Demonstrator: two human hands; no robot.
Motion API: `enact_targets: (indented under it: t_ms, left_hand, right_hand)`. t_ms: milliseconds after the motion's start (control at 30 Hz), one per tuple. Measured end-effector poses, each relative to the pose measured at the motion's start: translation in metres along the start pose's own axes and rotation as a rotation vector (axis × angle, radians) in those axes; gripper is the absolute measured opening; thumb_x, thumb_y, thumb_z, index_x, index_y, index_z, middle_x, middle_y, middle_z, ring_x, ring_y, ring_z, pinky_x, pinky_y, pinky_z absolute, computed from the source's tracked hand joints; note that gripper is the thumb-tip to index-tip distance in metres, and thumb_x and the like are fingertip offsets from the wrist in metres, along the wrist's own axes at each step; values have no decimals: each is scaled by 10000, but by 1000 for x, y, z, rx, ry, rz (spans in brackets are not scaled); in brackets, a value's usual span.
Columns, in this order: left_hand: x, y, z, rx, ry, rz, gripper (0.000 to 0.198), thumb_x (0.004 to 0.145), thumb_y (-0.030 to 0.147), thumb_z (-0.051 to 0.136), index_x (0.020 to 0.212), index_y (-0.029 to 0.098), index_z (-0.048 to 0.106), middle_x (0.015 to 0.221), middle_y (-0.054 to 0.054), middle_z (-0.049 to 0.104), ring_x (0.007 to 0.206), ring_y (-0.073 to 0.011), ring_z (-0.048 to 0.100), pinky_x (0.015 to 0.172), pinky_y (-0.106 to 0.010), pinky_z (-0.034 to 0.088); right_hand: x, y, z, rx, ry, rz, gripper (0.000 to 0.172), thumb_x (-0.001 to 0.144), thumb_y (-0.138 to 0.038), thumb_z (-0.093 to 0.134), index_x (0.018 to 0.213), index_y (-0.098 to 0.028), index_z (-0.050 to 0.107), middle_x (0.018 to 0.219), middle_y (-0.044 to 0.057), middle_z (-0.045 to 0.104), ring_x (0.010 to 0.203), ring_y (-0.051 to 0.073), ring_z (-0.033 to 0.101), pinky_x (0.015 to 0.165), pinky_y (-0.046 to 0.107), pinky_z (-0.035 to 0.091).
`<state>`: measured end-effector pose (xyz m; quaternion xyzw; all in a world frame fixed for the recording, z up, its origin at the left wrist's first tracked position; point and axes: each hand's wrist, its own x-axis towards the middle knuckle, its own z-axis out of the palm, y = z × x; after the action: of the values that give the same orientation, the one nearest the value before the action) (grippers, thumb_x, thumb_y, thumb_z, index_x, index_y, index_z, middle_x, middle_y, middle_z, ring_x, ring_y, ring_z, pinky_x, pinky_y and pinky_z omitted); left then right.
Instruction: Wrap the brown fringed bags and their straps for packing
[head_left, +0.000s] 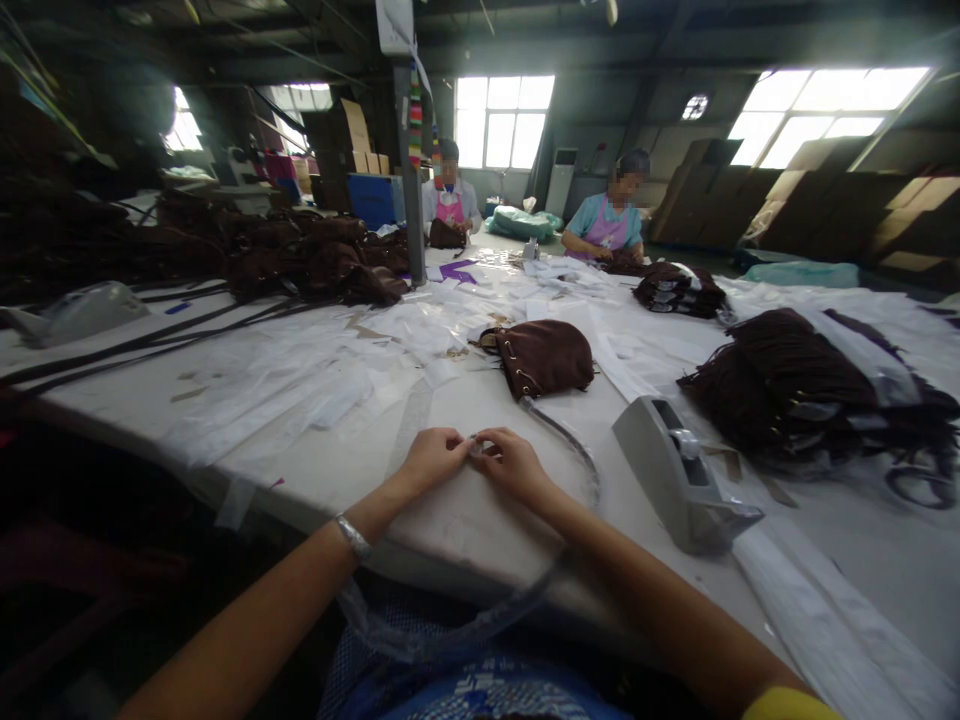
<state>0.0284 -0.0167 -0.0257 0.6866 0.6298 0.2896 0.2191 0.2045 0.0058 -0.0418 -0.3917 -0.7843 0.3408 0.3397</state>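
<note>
My left grip (436, 460) and right grip (515, 466) are pinching a small shiny piece (476, 447), perhaps clear plastic, over the worktop (465, 520). The brown bag (553, 357) is lying beyond, its wrapped strap (561, 427) curving toward me; a tape dispenser (660, 485) is standing rightward.

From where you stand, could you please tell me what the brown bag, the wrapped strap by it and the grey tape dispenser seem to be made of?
Brown bag: perhaps suede or imitation, from its matte, softly creased surface.
Wrapped strap: clear, glossy plastic outside, from its glints; core unclear.
Tape dispenser: probably hard, smooth plastic, judging by its moulded grey body.
</note>
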Motion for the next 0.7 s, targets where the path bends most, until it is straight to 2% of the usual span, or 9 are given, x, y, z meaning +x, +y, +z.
enact_targets:
  t_ms: [133,200,300,400,533,700]
  left_hand:
    - [1,0,0,22,-19,8,264,802,374,603,773,143,727,708,-62,714,665,-179,624,597,-261,377]
    - [3,1,0,32,-52,40,233,804,328,587,783,148,733,713,-55,715,660,-175,618,604,-259,383]
    - [11,4,-2,31,-124,114,193,782,227,571,815,172,753,759,-38,734,710,-176,635,657,-255,414]
    - [20,6,-2,14,-191,181,196,738,165,587,829,200,757,793,-13,749,769,-182,659,714,-247,441]
    - [25,4,-3,-29,-208,202,144,755,217,618,864,187,707,790,-15,742,749,-176,670,701,-244,469]
    - [22,-4,-4,-108,-226,189,178,782,254,635,943,183,604,842,-28,741,768,-162,692,699,-234,507]
  right_hand:
    - [-3,-4,-7,53,-63,89,333,830,-80,558,1134,-204,611,930,36,725,677,138,698,638,241,546]
    - [1,-3,-15,-22,-63,66,356,830,-69,548,1148,-215,617,935,34,738,673,141,698,648,251,547]
    - [10,-1,-30,-217,-72,-96,341,814,-52,582,1097,-218,674,971,52,732,786,163,700,755,280,536]
    - [17,1,-41,-271,-155,-245,298,799,-38,615,1035,-198,704,1048,79,703,804,157,686,753,259,519]
    - [15,5,-48,-254,-231,-307,308,845,-49,587,1113,-180,661,964,63,712,807,154,674,757,252,505]
    - [12,13,-55,-357,-375,-454,313,898,-90,547,1160,-216,663,1155,74,656,897,157,646,807,246,477]
